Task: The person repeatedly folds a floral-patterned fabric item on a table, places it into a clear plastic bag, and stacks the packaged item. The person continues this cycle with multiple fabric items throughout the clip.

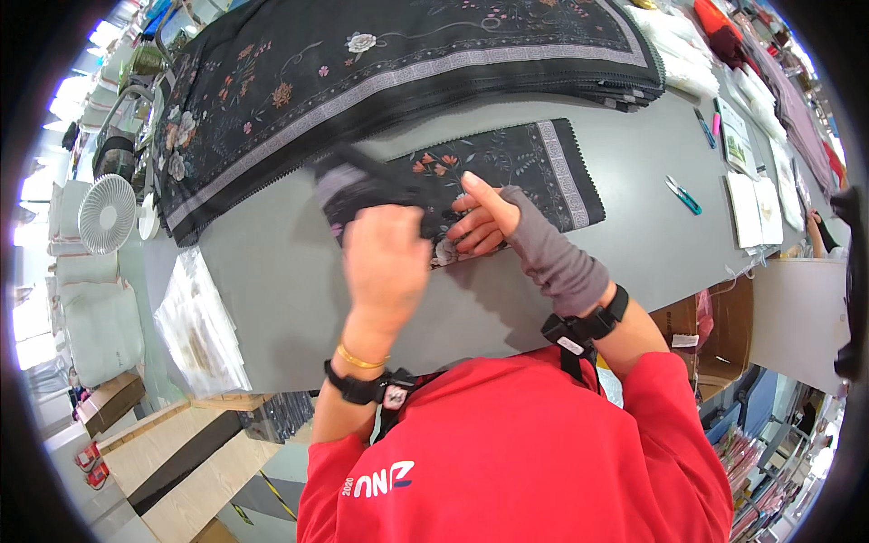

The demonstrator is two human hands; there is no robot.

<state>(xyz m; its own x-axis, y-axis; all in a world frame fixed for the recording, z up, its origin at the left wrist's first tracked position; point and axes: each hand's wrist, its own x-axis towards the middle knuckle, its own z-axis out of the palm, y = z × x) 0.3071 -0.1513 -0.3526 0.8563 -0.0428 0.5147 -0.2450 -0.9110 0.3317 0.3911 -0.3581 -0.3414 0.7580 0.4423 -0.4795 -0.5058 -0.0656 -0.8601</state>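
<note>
A long folded black floral cloth (516, 149) with a pale patterned border lies across the grey table in front of me. My left hand (387, 258) is closed at its left part, where a flap of the cloth is lifted and folded over toward the middle. That flap and the hand are smeared by motion, and the fingertips are hidden. Over the middle of the same cloth is my right hand (484, 217), in a grey wrist sleeve, its thumb raised and its fingers stretched apart. The fingers rest at or just above the fabric; contact is hard to judge.
Behind lies a large stack of similar black floral cloths (389, 77). Green-handled snips (684, 195), pens and an open notebook (753, 210) are at the right. Clear plastic bags (201, 326) lie at the left table edge, near a white fan (107, 214).
</note>
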